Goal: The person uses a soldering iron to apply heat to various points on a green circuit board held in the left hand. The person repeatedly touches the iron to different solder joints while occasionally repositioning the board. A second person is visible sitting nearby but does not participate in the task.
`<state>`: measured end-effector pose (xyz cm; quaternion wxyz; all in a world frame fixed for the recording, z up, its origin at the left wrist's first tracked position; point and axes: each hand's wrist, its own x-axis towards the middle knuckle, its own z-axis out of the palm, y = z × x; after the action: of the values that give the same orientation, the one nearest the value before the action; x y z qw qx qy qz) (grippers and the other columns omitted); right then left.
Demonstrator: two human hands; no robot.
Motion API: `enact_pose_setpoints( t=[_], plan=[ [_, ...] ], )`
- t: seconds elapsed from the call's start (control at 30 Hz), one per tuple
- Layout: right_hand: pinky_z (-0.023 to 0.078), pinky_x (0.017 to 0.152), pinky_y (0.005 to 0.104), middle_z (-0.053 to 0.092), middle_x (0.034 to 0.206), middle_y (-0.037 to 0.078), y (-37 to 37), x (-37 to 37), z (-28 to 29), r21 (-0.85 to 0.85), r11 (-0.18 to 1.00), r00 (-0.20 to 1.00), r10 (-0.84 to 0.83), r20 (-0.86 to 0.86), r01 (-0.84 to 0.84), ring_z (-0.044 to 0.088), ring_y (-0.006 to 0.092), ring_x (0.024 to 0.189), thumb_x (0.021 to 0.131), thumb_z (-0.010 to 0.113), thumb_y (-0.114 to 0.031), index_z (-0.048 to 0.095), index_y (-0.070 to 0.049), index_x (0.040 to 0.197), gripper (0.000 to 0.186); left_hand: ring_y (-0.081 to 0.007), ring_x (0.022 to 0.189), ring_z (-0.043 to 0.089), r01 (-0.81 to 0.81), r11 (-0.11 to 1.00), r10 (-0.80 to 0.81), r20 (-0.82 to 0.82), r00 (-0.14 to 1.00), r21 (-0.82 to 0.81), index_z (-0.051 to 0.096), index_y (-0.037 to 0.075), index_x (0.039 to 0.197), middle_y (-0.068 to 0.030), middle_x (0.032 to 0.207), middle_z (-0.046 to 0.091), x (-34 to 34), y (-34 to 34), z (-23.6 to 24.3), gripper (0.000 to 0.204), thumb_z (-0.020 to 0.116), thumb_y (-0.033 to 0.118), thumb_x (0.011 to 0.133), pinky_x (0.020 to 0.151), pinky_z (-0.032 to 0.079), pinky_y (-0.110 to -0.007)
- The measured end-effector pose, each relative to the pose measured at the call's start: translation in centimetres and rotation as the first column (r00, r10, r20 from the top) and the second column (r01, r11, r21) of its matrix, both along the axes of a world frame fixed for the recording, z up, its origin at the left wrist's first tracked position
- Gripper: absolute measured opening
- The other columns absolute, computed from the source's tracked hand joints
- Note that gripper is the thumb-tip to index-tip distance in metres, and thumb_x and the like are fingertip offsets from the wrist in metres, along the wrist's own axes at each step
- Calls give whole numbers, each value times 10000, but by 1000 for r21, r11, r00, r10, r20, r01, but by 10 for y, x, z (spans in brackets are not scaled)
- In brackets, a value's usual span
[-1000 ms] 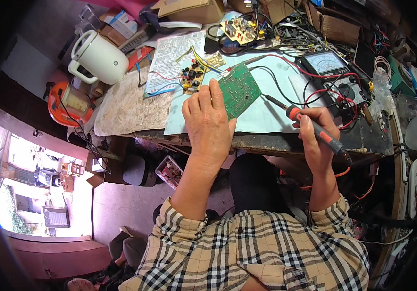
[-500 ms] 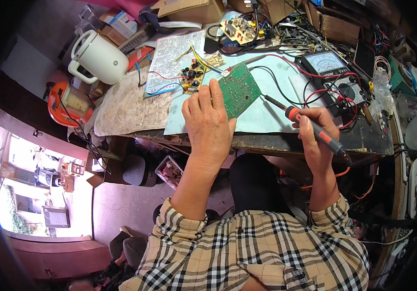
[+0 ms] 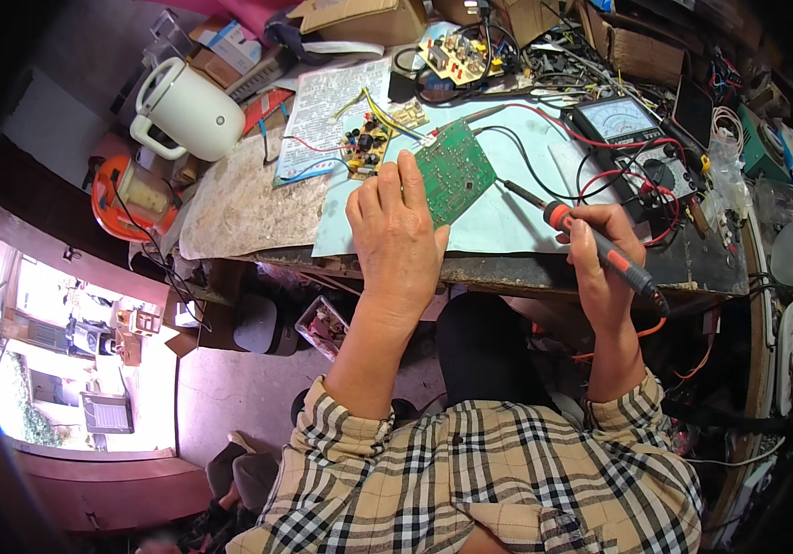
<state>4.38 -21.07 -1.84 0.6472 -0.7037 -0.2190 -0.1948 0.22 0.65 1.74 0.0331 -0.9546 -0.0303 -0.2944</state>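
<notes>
Left grip (image 3: 396, 231) clasps green board (image 3: 458, 175); right grip (image 3: 604, 277) wraps soldering iron (image 3: 616, 259).

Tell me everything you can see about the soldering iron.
The soldering iron has a black and orange-red handle, apparently plastic or rubber, and a slim dark shaft narrowing toward its tip. The right hand grips the handle, holding it aslant, tip pointing up-left in the picture at the right-hand corner of the green circuit board; whether they touch is unclear.
</notes>
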Motion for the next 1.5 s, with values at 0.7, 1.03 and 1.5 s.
enact_pose_setpoints(
  t=[0.7,1.03,1.5],
  plan=[
    [456,588,219,651,743,50,-2,0,-1,-3,1000,1000,7,-12,-7,586,66,637,931,618,-104,631,20,949,126,-285,1106,481,5,1000,-5,6,1000,1,418,-52,1385,-135,1251,493,0,0,0,948,881,230,608,1026,359,-416],
    [458,588,221,648,740,50,-1,0,0,4,1000,1000,7,-24,-7,588,68,638,932,616,-109,631,24,949,135,-285,1105,480,0,1000,0,4,1000,4,420,-54,1383,-137,1255,493,0,0,0,951,884,232,603,1028,358,-418],
    [451,596,197,642,812,53,-2,0,0,-23,999,1000,25,-5,-25,588,56,660,973,578,-146,613,29,975,178,-283,1099,483,2,1000,-2,7,1000,-2,420,-51,1382,-133,1227,496,0,-1,1,937,873,217,607,1019,362,-416]
  ],
)
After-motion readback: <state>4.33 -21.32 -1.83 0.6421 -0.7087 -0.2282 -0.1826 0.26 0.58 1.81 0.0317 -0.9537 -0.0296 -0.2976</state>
